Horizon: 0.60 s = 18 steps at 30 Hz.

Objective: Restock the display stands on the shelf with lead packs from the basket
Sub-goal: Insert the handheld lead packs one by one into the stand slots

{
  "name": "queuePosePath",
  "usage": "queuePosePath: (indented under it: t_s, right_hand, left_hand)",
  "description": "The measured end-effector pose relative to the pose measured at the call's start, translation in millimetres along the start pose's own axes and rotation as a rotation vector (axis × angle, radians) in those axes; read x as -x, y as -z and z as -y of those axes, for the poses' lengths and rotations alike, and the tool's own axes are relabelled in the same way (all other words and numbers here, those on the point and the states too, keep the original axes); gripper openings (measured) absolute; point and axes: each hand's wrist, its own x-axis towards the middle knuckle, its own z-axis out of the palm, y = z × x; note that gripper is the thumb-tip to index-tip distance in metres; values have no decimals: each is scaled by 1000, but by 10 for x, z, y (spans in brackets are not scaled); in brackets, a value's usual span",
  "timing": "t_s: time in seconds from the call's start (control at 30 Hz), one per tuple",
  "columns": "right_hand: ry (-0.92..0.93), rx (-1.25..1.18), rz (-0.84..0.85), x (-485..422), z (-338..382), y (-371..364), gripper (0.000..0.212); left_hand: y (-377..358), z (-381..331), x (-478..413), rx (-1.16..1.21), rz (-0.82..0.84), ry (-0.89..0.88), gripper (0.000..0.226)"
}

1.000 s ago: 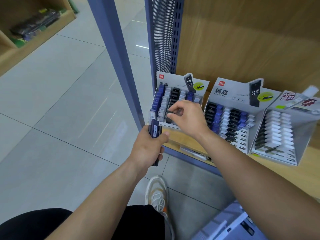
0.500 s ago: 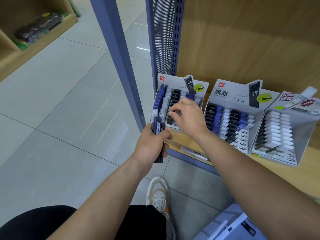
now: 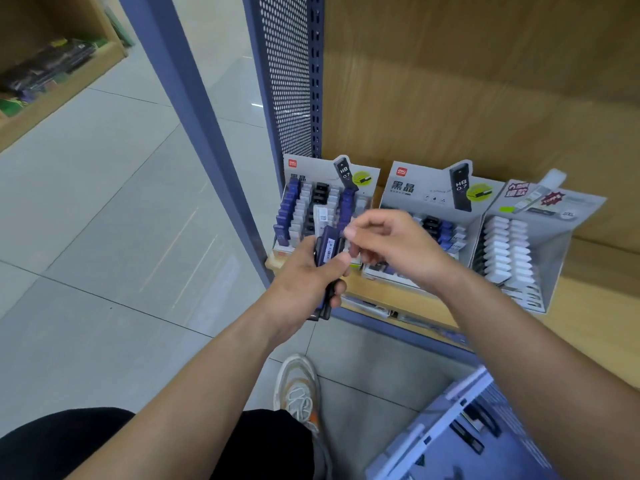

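Left hand [image 3: 304, 282] clamps upright packs [image 3: 329, 249] before the leftmost stand [image 3: 304, 168]; right hand [image 3: 398, 247] fingers [image 3: 349, 233] curl beside the packs' top, grip indeterminable.

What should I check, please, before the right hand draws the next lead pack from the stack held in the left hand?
1. Left hand grips the stack of dark blue plastic lead packs securely: ok, it is wrapped round the stack.
2. Right hand has a pack pinched: cannot tell; its fingers sit at the stack's top, blurred.
3. Free slot in the leftmost grey cardboard display stand: cannot tell; the hands cover its front rows.
4. White lead pack in that stand seated level: not ok; it stands above its neighbours.
5. Blue-grey plastic basket close by: ok, at lower right on the floor.
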Motion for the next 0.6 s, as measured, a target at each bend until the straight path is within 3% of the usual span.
queuePosePath:
  t_s: [0.23,0.4,0.6]
  right_hand:
    - [-103,-90,11,408,5,400,15]
    - [-101,-134,-155,647,-141,641,13]
    - [-42,-239,-283,793,-241,829,19]
  left_hand:
    - [-417,-14,66,-148,163,4,28]
    - [-666,1,96,-107,218,74,22]
    - [-738,99,66,-179,128,57,17]
